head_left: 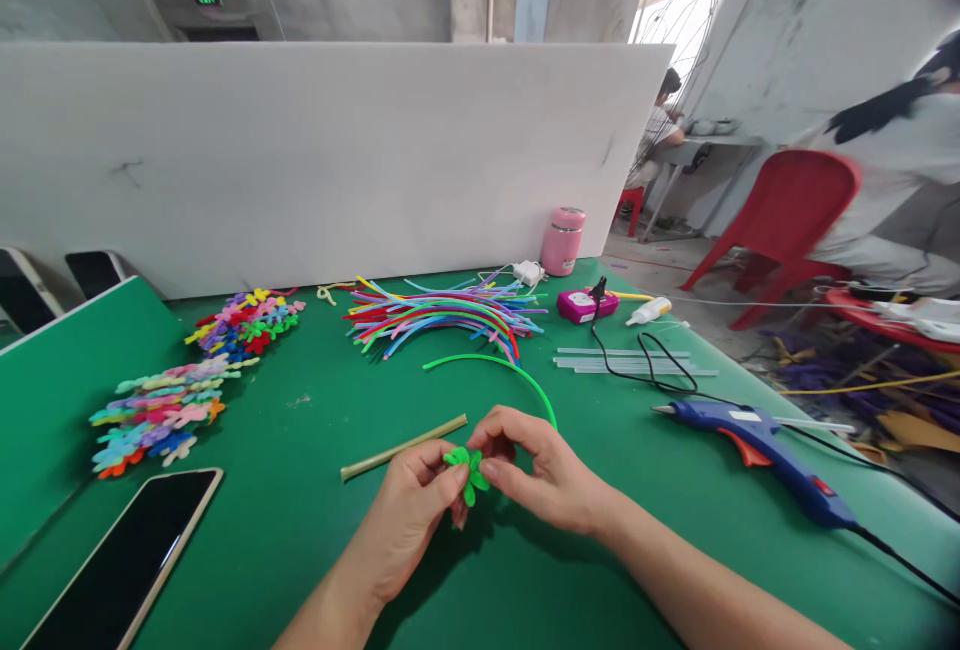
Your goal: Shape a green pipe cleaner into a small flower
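Between my two hands is a green pipe-cleaner flower [471, 473] with several looped petals. My left hand [420, 490] pinches it from the left between thumb and fingers. From the right, my right hand [536, 465] is closed on its edge with thumb and forefinger. A single green pipe cleaner [517, 367] curves on the table just beyond my right hand; whether it joins the flower behind the fingers I cannot tell. A tan stick [405, 447] lies just behind my left hand. Farther back rests a bundle of many-coloured pipe cleaners [442, 315].
Finished pipe-cleaner flowers [161, 410] are heaped at the left, near a phone [124, 565]. On the right are a blue glue gun [765, 455] with its cord, clear glue sticks [626, 362], a purple power socket [587, 306] and a pink bottle [563, 242]. A white panel [322, 160] stands behind.
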### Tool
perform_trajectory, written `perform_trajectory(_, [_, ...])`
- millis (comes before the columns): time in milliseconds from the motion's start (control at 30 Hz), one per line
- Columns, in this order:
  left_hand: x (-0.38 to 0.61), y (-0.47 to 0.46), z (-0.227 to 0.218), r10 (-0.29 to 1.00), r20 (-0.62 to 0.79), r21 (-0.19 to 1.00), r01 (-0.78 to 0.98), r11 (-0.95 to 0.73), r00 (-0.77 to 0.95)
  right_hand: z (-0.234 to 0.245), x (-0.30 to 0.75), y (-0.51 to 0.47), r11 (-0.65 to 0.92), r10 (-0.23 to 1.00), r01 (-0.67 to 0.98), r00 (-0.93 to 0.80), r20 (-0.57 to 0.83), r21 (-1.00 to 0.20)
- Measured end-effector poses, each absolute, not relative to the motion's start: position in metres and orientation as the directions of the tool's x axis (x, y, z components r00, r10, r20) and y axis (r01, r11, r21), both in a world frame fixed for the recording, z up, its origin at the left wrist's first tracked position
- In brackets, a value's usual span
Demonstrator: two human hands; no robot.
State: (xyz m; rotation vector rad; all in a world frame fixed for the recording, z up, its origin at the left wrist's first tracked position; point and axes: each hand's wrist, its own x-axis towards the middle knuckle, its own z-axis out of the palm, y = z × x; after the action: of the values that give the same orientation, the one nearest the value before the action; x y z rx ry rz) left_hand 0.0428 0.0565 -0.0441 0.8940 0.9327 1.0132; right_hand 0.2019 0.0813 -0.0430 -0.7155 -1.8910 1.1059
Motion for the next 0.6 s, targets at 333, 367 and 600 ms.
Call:
perform_trajectory(333, [0.0427, 0.0565, -0.0441, 0.937, -0.219, 0.906, -0.299, 0.299, 0.272, -0.0396, 0.2023, 0.0795, 0.594, 0.726, 0.271, -0.586, 0.359, -0.758])
perform_trajectory(367, [0.0424, 0.0565, -0.0449, 0.939, -0.213, 0.915, -0.282, 0.289, 0.269, -0.0384, 0.2022, 0.0792, 0.596, 0.726, 0.292, -0.593, 0.347, -0.748])
perform_trajectory(600, [0.0405, 0.0560, -0.0441, 0.961, -0.108, 0.991, -0.048, 0.124, 0.256, -0.0367, 0.1991, 0.0796, 0.425, 0.786, 0.309, -0.593, 0.178, -0.851])
